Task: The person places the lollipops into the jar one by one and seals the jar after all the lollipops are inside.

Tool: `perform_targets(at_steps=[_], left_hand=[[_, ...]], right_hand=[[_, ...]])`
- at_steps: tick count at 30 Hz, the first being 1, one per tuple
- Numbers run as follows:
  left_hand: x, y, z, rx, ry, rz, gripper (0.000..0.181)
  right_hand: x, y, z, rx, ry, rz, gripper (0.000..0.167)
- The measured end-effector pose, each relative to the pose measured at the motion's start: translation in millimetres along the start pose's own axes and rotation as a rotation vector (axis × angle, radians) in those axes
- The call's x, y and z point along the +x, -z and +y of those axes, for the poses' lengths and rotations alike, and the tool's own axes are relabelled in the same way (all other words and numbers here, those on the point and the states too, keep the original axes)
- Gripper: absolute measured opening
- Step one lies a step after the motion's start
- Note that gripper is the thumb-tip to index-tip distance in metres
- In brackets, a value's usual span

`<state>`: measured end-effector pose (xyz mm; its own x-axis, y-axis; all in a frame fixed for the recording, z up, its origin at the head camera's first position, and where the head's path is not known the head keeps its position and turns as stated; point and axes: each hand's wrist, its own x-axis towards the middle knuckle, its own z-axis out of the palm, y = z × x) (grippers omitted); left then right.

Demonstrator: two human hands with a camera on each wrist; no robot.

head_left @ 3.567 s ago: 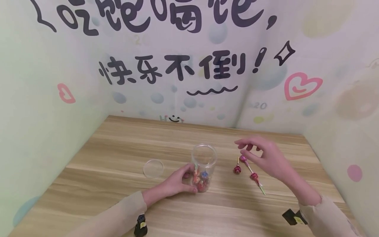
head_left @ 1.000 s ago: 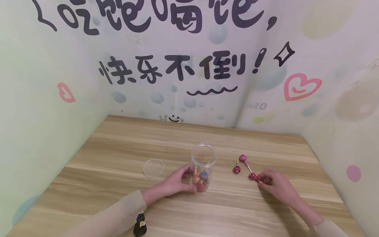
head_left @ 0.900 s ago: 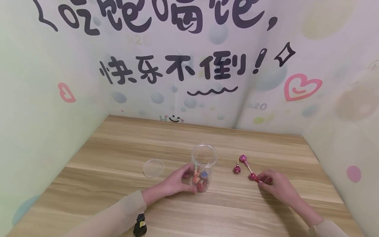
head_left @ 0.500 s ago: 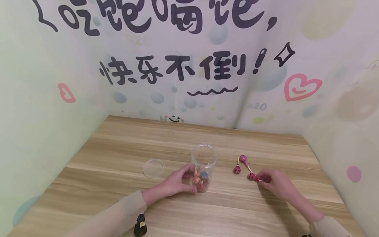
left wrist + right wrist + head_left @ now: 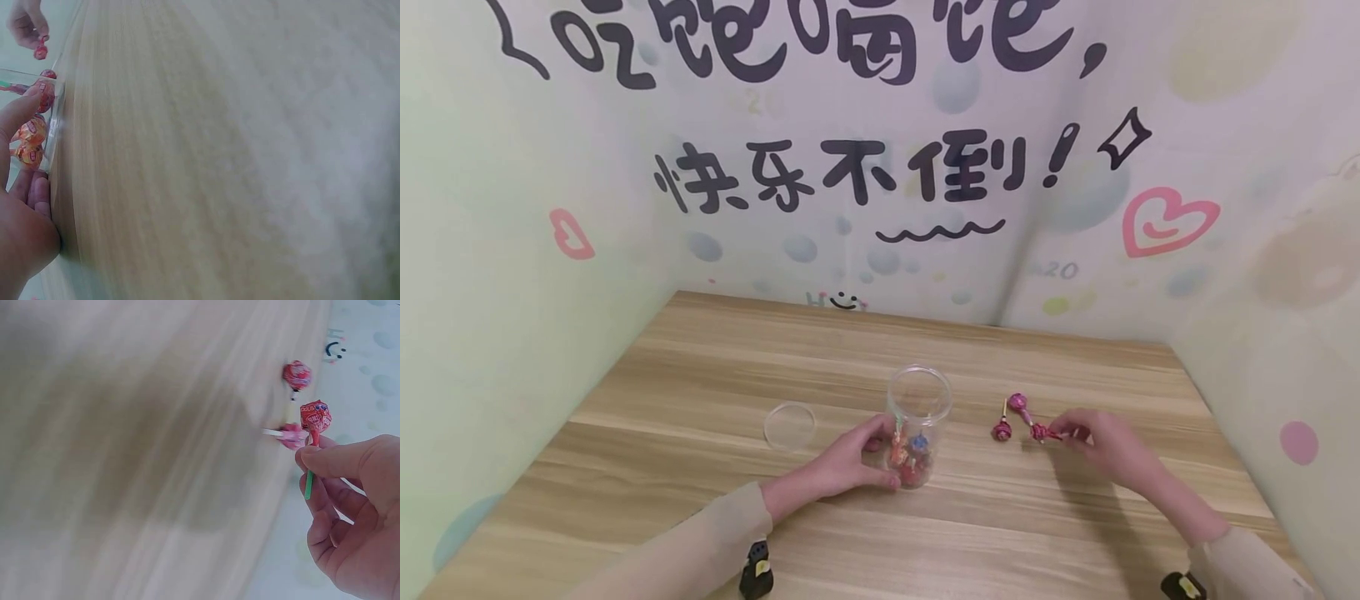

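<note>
My left hand (image 5: 850,460) holds the side of a clear plastic jar (image 5: 927,419), its thumb and fingers curved round the lower wall. The jar stands upright and uncovered, with several wrapped lollipops inside, orange ones (image 5: 31,130) among them. To the right, my right hand (image 5: 1108,446) pinches a red-wrapped lollipop (image 5: 315,416) by its green stick, between thumb and forefinger. That lollipop is raised off the table, head pointing away from the hand. Just beyond it lie a dark red lollipop (image 5: 1002,430) and a pink one (image 5: 1018,402) with a pale stick.
A round clear lid (image 5: 790,426) lies flat on the wooden table (image 5: 715,367), left of the jar. Printed wall sheets (image 5: 790,275) enclose the back and both sides of the table.
From hovering over the lollipops, my right hand came down, took the red one by its stick and has lifted it slightly, moving away from me. My left hand stays on the jar.
</note>
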<state>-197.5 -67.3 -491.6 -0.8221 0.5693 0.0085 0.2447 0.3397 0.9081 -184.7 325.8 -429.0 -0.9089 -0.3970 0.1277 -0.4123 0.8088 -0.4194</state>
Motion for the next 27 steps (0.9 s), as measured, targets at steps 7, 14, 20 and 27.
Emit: perform_targets(at_steps=[7,14,20,27], left_hand=[[0.9,0.3,1.1,0.004,0.005,-0.001,0.064],[1.1,-0.1,1.8,0.007,0.010,-0.007,0.065],[1.0,0.1,0.5,0.000,-0.001,-0.006,0.063],[1.9,0.5,-0.1,-0.003,-0.016,-0.006,0.061]], right_hand=[[14.8,16,-8,-0.037,0.084,0.059,0.020],[29.0,28,-20,-0.074,0.158,0.072,0.022],[42.7,37,-36,-0.104,0.165,0.024,0.021],[56.7,48,-59,-0.087,0.213,0.008,0.022]])
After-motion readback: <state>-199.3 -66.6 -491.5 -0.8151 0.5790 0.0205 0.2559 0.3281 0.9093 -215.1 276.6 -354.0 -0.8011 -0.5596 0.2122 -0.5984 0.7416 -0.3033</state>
